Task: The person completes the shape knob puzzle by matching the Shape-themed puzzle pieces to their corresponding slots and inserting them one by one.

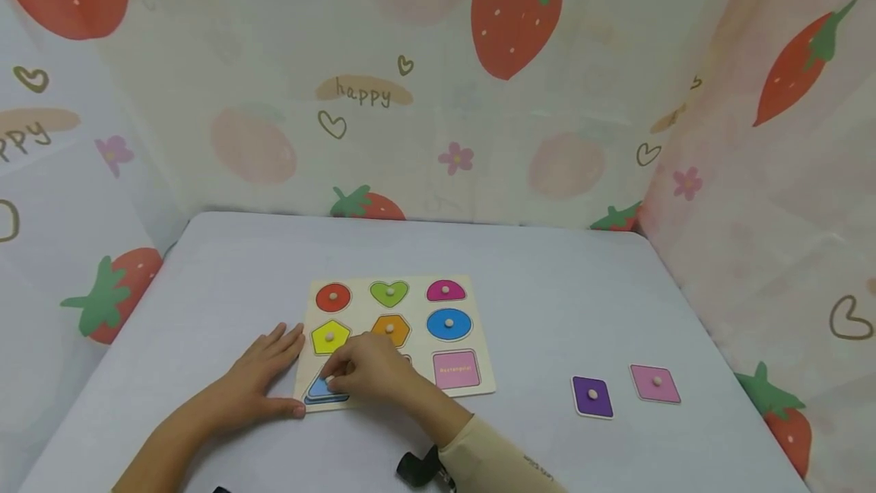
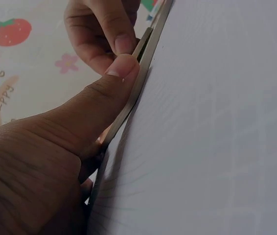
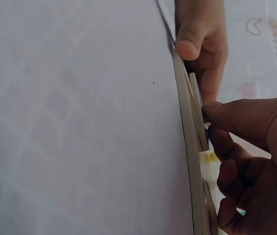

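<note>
A cream shape-puzzle board [image 1: 419, 319] lies on the table. My right hand [image 1: 375, 370] pinches the knob of a blue triangle puzzle piece [image 1: 318, 389] at the board's near left corner. The piece sits slightly off its blue recess; in the right wrist view its edge [image 3: 197, 95] stands tilted above the board. My left hand [image 1: 262, 373] rests with fingers straight along the board's left edge, thumb at the near corner. Red circle [image 1: 327, 299], green heart [image 1: 390, 300], yellow pentagon [image 1: 325, 344] and other knobbed pieces lie in the board. My right hand partly hides the bottom middle slot.
A pink recess [image 1: 456, 379] at the board's near right has no piece in it. To the right, a purple knobbed piece [image 1: 594, 405] and a pink one [image 1: 650, 390] lie on the white table [image 1: 547, 287]. A black object [image 1: 416, 470] is by my right sleeve.
</note>
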A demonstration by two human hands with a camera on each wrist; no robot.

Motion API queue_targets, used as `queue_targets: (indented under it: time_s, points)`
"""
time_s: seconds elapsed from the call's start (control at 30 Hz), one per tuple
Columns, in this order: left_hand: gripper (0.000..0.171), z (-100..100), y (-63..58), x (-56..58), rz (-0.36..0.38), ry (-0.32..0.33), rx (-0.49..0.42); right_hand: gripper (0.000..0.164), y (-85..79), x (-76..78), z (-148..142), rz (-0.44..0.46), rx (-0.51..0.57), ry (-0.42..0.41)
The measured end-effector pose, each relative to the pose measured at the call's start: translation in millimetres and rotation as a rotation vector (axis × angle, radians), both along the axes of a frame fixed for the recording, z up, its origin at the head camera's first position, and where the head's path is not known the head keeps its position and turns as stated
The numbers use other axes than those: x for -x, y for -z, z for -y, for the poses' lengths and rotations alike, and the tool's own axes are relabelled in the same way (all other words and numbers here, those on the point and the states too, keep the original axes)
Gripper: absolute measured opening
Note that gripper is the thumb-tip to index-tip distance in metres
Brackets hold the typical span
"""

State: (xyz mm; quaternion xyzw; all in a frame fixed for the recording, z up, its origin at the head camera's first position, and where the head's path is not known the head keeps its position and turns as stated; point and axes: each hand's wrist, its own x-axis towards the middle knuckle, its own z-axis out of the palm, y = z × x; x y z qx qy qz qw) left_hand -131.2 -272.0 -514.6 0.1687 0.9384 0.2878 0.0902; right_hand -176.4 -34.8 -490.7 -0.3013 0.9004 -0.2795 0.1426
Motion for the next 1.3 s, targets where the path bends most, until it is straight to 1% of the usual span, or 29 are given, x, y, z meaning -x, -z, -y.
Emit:
queue_targets:
  time_s: [0.17, 0.3, 0.4, 0.53, 0.73, 1.03, 1.17, 1.3]
  points:
    - [0.119, 1.0, 3.3, 1.7, -0.004, 0.002, 0.0, 0.011, 3.1, 0.2, 0.9, -0.041, -0.019, -0.025]
    - [0.118, 1.9, 5.9, 2.0, -0.02, 0.011, -0.014, 0.012, 4.3, -0.2, 1.5, -0.065, -0.018, -0.049]
    - [0.116, 2.8, 7.5, 1.3, -0.047, 0.026, -0.03, 0.011, 2.9, -1.3, 2.6, -0.071, -0.027, -0.062]
    - [0.116, 2.7, 7.4, 1.0, -0.06, 0.033, -0.033, 0.011, 0.1, -2.5, 3.9, -0.083, -0.054, -0.065]
    - [0.119, 1.9, 5.6, 1.0, -0.026, 0.013, -0.02, 0.011, 1.5, -4.1, 5.5, -0.097, -0.082, -0.054]
    - [0.118, 2.6, 1.5, 2.1, -0.006, 0.003, -0.016, 0.011, 1.1, -4.7, 8.5, -0.13, -0.115, -0.052]
    - [0.118, 2.4, 1.7, 2.1, 0.001, 0.005, -0.027, 0.011, -1.1, -5.9, 7.6, -0.119, -0.13, -0.049]
    - [0.118, 2.1, 3.3, 1.5, -0.003, 0.008, -0.031, 0.01, -2.8, -5.6, 6.3, -0.094, -0.114, -0.048]
